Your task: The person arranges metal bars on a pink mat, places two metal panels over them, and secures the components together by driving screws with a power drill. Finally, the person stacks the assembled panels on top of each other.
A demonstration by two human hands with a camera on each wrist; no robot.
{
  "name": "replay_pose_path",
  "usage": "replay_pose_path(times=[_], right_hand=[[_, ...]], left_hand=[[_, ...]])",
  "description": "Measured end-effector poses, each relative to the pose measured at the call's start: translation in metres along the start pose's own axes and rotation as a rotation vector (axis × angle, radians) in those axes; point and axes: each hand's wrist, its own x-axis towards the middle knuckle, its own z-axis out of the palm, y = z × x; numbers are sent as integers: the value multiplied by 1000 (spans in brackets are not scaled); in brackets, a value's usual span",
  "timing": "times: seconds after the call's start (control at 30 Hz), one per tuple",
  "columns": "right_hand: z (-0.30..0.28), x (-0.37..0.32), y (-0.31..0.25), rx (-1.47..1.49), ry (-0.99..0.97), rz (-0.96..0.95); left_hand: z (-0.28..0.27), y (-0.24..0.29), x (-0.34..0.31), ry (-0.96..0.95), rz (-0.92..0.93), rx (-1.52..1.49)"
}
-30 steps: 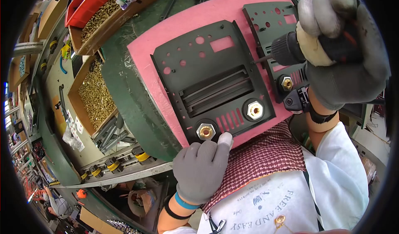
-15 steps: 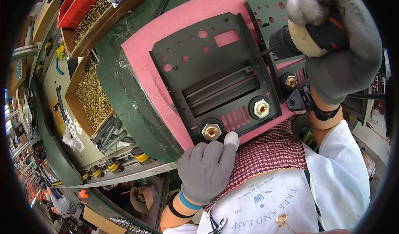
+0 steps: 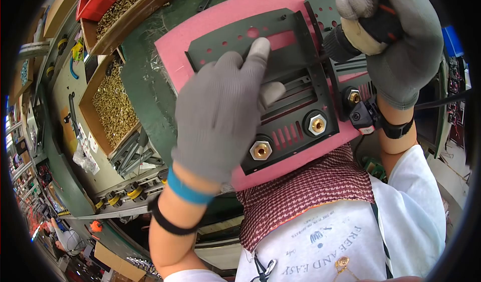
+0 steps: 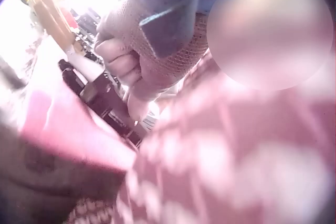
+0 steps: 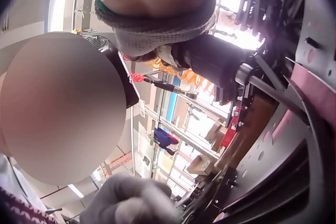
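Observation:
A black metal panel (image 3: 235, 36) with holes, slots and two brass fittings (image 3: 261, 150) lies tilted on a pink pad (image 3: 175, 39). Over its left half is the gloved left hand (image 3: 215, 116), index finger and thumb pointing toward the upper middle; no object shows in it, and contact is unclear. The right hand (image 3: 408, 56) grips a power screwdriver (image 3: 368, 36), its black chuck beside the panel's right edge. In the right wrist view the screwdriver's shaft (image 5: 278, 95) reaches to that edge. A second panel (image 3: 320, 11) lies behind the tool, partly hidden.
Left of the pad stand cardboard boxes of small brass parts (image 3: 112, 106) and a red bin (image 3: 97, 1). Black metal strips (image 3: 133, 156) lie below them. Yellow-and-black clamps (image 3: 134, 191) line the bench edge. A cable (image 3: 446, 100) runs off right of the right wrist.
The left hand has left the panel's lower edge and moved up over its left half, now covering it. The right hand with the screwdriver has shifted slightly left in the head view.

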Motion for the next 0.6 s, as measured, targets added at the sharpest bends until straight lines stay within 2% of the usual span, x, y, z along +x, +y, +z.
replay_pose_path(times=[0.03,0.07,0.13,0.17,0.23,0.27,0.37,0.4,0.47,0.5,0.53,0.6], right_hand=[[3,1,0,3,123,-2],[-4,4,-1,2,126,2],[-37,14,-5,196,-314,298],[-51,18,-5,196,-308,300],[-74,30,-3,177,-513,522],[-82,36,1,178,-514,524],[-96,45,16,188,-762,572],[-95,40,19,191,-766,572],[-84,22,16,310,-582,394],[-80,16,9,310,-582,395],[-75,14,-1,216,-594,313],[-66,14,-21,32,-618,137]], left_hand=[[5,-3,0,-1,-2,0],[11,-4,0,-64,6,74],[18,-2,-2,-138,21,142],[19,1,-4,-140,12,187],[20,3,-4,-137,-3,237],[21,3,-4,-131,-6,238],[20,3,-4,-119,-11,226],[19,3,-4,-113,-11,213],[18,4,-4,-120,-21,194],[17,6,-5,-127,-27,173],[14,8,-5,-121,-28,176],[7,11,-6,-64,-127,-39]])
